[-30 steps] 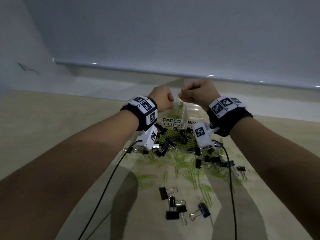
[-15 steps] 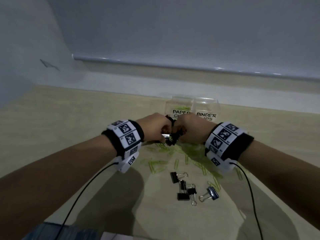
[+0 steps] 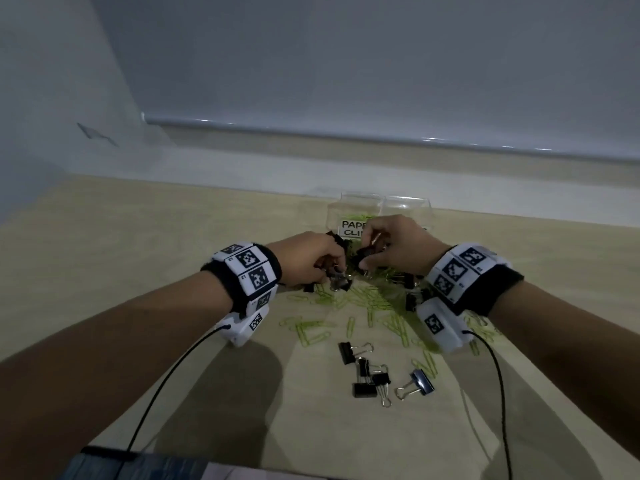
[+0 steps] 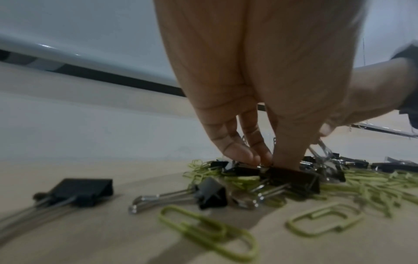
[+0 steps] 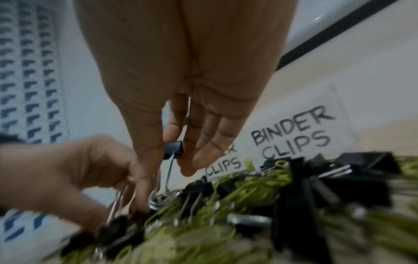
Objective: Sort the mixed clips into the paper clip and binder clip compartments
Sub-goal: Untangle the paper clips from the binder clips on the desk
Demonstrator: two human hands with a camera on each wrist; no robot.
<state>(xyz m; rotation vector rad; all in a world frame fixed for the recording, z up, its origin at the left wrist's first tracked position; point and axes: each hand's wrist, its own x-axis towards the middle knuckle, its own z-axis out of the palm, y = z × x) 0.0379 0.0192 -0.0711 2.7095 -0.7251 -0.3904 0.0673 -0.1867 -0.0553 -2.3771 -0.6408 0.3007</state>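
A: Clips are lying mixed on the table just in front of the clear box: green paper clips tangled with black binder clips. What are both hands doing?

B: Both are working in the heap. The right hand is pinching a small binder clip between thumb and fingers, its wire handle hanging down into the pile. The left hand is pinching at a binder clip with bunched fingertips; how firmly it is holding, the views are not showing.

A: Where should these go?

B: Into the compartment labelled BINDER CLIPS, beside the one labelled PAPER CLIPS, which is already holding some green ones.

A: How is this step best done?

B: Probably by lifting slowly and straight up, since the wire handles are likely hooking paper clips. Shaking any stragglers loose over the pile is advisable before carrying across. Gripping the black body, not the handle, should be steadier.
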